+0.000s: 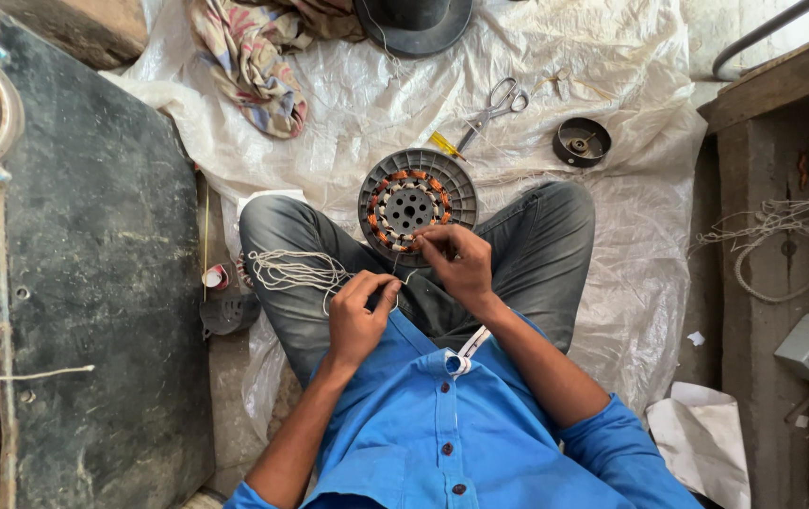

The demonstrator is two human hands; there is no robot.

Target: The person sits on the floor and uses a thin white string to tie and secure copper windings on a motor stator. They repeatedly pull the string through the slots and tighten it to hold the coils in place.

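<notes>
Fingers (426,238) pinched on stator (416,205) string (293,270)

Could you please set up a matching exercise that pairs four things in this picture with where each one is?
Things:
1. scissors
2. round motor winding
3. bundle of white string
4. small dark round cap

Places:
A. on the person's left thigh
B. between the knees, under the right hand
C. on the plastic sheet, right of the scissors
D. on the sheet beyond the winding, beside a yellow-handled screwdriver

Pairs: 1-D, 2-B, 3-A, 4-C
</notes>
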